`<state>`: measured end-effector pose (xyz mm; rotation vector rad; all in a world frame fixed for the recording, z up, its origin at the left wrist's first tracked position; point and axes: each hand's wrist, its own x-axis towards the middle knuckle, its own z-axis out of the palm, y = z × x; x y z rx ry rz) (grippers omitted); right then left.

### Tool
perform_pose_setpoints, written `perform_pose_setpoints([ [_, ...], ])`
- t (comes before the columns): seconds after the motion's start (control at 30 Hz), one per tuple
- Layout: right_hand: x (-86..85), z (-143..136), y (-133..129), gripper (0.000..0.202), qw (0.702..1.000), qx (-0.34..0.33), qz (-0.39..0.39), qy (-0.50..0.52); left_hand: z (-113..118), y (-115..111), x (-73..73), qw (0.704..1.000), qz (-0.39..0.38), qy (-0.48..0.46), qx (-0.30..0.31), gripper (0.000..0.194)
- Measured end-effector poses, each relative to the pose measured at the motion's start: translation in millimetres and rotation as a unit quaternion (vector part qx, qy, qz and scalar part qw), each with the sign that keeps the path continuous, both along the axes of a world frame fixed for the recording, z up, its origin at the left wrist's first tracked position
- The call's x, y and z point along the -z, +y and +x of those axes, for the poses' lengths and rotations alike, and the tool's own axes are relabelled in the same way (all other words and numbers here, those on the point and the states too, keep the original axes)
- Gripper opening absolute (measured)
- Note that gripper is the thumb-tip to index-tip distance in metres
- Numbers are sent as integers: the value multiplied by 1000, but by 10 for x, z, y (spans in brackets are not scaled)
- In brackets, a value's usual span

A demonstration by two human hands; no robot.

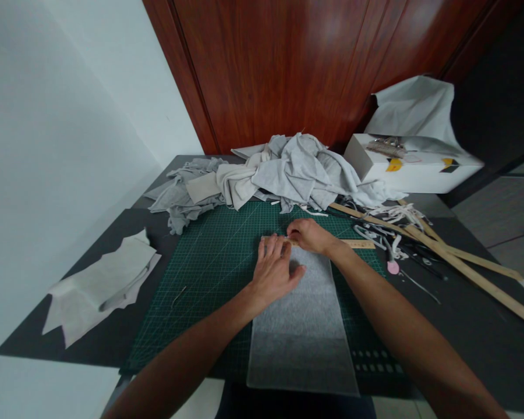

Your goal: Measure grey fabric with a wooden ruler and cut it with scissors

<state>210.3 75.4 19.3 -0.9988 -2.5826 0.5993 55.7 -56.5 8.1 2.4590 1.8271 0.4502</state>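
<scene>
A long strip of grey fabric [294, 326] lies on the green cutting mat [209, 279], its near end reaching over the table's front edge. Across its far end runs a wooden ruler [358, 244], partly covered by my hands. My left hand [274, 265] rests flat, fingers spread, on the fabric's far left part and on the ruler. Beside it, at the far edge of the fabric, my right hand [308, 234] has its fingers pinched together. What the pinch holds is hidden.
Crumpled grey cloth [297, 169] is heaped along the back. Pale fabric pieces [109, 273] lie at the left. On the right are wooden strips [458, 267], tangled cords [388, 218], a pink round object [393, 267] and a white box [419, 174]. A thin bent piece [179, 296] lies on the mat.
</scene>
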Motion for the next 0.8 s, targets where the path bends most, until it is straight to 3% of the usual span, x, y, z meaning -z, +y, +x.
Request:
perform_pose_setpoints([
  [0.17, 29, 16, -6, 22, 1000, -2, 6, 7, 53, 63, 31, 999, -17, -28, 31, 58],
  [0.33, 53, 176, 39, 24, 1000, 7, 17, -6, 85, 47, 56, 1000, 1, -18, 25, 60],
  [0.57, 39, 98, 4, 19, 999, -10, 30, -9, 161, 43, 52, 1000, 16, 24, 8, 54],
  [0.8, 51, 275, 38, 23, 999, 1, 31, -22, 203, 98, 21, 1000, -8, -11, 18, 53],
])
